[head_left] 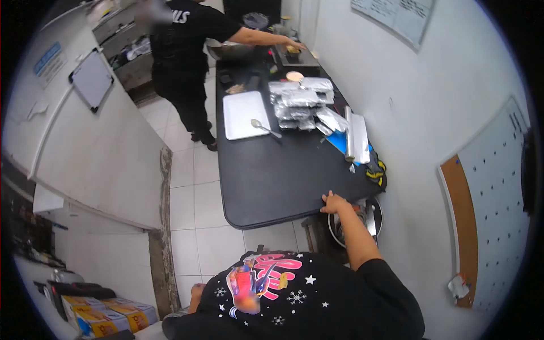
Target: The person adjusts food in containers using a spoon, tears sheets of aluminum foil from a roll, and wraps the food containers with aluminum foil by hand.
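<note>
My right hand (334, 202) rests at the near right edge of the black table (272, 175), fingers slightly bent and apart, holding nothing that I can see. Only a small part of my left hand (197, 291) shows beside my shirt at the bottom left; its fingers cannot be made out. On the table lies a white tray (241, 116) with a metal spoon (263, 127) across its right side. Several foil-wrapped packs (300, 99) are stacked to the right of the tray. A roll of foil (349, 136) lies nearer my right hand.
A co-worker in black (181, 56) stands at the table's far left, one arm reaching over a dark appliance (297, 55). Below the table's near right corner is a round metal container (371, 218) with utensils. A wall with boards bounds the right; patterned boxes (110, 317) sit lower left.
</note>
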{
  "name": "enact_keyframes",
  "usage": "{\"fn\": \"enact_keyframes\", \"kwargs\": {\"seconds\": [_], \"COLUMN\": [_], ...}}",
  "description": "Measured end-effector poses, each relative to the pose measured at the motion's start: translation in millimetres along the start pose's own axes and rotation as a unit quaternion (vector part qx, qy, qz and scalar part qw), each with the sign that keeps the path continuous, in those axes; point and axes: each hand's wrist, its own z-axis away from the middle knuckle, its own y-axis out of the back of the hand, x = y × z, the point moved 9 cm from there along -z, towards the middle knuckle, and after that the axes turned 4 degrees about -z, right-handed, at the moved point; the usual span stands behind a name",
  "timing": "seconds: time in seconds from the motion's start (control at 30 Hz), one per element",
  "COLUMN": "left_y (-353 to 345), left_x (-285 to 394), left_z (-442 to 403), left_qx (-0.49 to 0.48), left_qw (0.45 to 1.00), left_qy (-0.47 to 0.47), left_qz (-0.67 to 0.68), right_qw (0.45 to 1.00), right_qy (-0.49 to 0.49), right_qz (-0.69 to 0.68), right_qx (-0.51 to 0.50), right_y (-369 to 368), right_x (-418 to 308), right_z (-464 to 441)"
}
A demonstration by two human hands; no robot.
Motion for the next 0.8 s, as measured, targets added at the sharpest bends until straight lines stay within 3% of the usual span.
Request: {"fn": "enact_keyframes", "kwargs": {"seconds": [0.03, 0.07, 0.1, 0.23, 0.33, 0.5, 0.63, 0.7, 0.77, 0.8], "left_y": [2.1, -9.4, 1.2, 55.3, 48.7, 30.2, 31.4, 34.8, 40.5, 50.5], "left_x": [2.7, -22.5, -15.9, 68.2, 114.6, 173.3, 202.4, 194.2, 184.3, 191.6], "left_z": [-6.2, -1.9, -7.6, -27.6, -56.4, -72.4, -77.0, -83.7, -89.9, -79.9], "left_qx": [0.017, -0.035, -0.031, -0.005, -0.011, -0.045, -0.008, 0.037, 0.102, 0.109], "left_qw": [1.0, 0.944, 0.937, 0.964, 0.957, 0.983, 0.994, 0.996, 0.993, 0.99], "left_qy": [0.0, 0.194, 0.226, 0.163, 0.098, 0.047, 0.022, 0.039, 0.033, 0.056], "left_qz": [-0.007, 0.264, 0.263, 0.208, 0.272, 0.173, 0.111, 0.076, 0.041, 0.063], "right_qw": [1.0, 1.0, 1.0, 0.999, 0.998, 0.998, 0.983, 0.946, 0.886, 0.875], "right_qy": [-0.003, -0.005, -0.007, -0.004, -0.004, 0.019, 0.137, 0.142, 0.079, 0.069], "right_qz": [-0.01, -0.014, -0.014, -0.028, -0.036, -0.029, -0.088, -0.236, -0.362, -0.349], "right_qx": [0.005, 0.011, 0.021, 0.036, 0.051, 0.046, 0.089, 0.172, 0.28, 0.329], "right_y": [-3.3, 0.5, 4.6, 2.4, -0.9, 3.3, 20.6, 66.0, 117.5, 136.7], "right_x": [1.1, -2.9, -5.6, -5.1, -1.5, -0.2, 15.9, 33.2, 65.6, 88.1], "right_z": [5.3, 14.6, 20.6, 24.8, 25.9, 26.3, 9.5, 14.7, 22.3, 6.1]}}
